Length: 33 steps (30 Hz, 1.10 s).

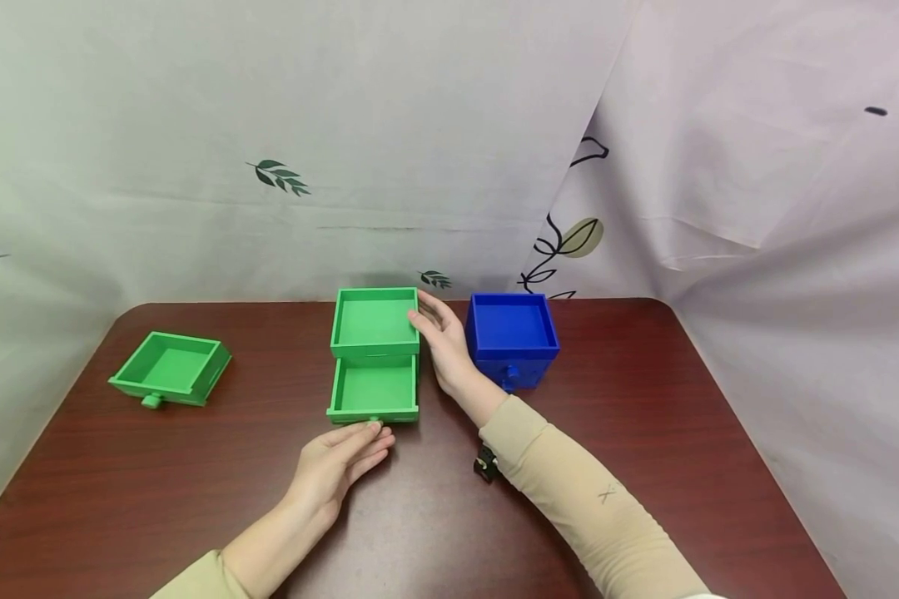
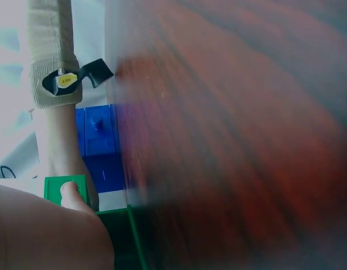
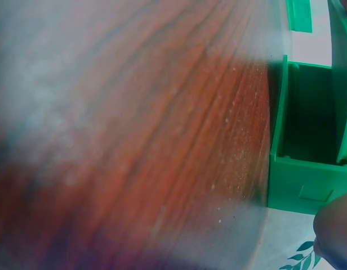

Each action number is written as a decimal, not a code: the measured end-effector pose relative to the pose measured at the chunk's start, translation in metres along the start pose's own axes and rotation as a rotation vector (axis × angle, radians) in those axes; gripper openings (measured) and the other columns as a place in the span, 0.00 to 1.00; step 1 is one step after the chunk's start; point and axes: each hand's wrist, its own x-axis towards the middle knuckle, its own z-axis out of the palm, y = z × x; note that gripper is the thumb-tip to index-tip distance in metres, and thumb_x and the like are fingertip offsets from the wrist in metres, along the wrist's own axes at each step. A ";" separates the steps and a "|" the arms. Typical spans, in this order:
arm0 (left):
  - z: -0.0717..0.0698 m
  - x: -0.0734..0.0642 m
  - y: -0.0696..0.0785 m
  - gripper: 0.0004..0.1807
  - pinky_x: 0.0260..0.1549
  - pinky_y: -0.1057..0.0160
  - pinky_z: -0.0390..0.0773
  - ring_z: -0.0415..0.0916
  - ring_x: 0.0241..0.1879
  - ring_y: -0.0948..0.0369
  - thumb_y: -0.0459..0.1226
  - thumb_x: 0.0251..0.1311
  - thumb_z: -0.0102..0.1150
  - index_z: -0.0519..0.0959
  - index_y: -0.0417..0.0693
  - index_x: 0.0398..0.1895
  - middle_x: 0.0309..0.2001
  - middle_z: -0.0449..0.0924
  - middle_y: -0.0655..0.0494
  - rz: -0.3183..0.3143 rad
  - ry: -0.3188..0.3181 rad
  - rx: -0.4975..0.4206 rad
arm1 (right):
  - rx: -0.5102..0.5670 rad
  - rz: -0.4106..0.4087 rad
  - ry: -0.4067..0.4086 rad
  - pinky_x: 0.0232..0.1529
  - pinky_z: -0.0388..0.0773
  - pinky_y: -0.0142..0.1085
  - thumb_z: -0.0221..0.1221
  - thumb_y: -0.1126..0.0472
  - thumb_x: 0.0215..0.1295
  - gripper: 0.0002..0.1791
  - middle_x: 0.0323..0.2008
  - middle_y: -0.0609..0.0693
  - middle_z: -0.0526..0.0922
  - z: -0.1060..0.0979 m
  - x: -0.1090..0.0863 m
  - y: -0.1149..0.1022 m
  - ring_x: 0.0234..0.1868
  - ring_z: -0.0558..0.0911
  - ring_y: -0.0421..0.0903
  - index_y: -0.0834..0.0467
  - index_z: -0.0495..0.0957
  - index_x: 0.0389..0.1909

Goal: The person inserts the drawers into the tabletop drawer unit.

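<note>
A small green drawer cabinet [image 1: 375, 350] stands at the back middle of the table, its top an open tray. One green drawer [image 1: 377, 384] juts out toward me from its upper slot; the lower slot [image 3: 310, 112] gapes without a drawer in the right wrist view. My left hand [image 1: 337, 466] is at the drawer front, thumb and fingertips pinching the small knob [image 1: 375, 418]. With my right hand [image 1: 445, 341] I hold the cabinet's right side, thumb over the top rim and fingers along the outer wall. Both drawer and top tray are bare inside.
A second green drawer [image 1: 171, 366] with a round knob lies apart on the left of the table. Right of my right hand stands a blue drawer cabinet [image 1: 513, 337], its knob facing me. A pale curtain [image 1: 389, 150] hangs behind the brown table [image 1: 419, 516].
</note>
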 end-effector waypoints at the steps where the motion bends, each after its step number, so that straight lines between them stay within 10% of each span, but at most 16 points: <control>1: 0.000 0.000 0.000 0.09 0.49 0.66 0.91 0.92 0.39 0.65 0.26 0.74 0.57 0.84 0.32 0.52 0.36 0.93 0.55 0.003 -0.001 -0.001 | 0.001 0.001 0.000 0.84 0.63 0.51 0.56 0.64 0.79 0.30 0.78 0.61 0.68 0.000 0.000 0.000 0.81 0.66 0.57 0.61 0.65 0.79; 33: 0.017 0.026 0.011 0.23 0.48 0.69 0.90 0.91 0.38 0.68 0.29 0.76 0.58 0.71 0.22 0.68 0.39 0.92 0.56 0.054 0.000 -0.039 | 0.015 -0.001 -0.008 0.84 0.62 0.51 0.56 0.64 0.79 0.31 0.78 0.61 0.68 -0.001 0.002 0.003 0.81 0.66 0.56 0.62 0.64 0.79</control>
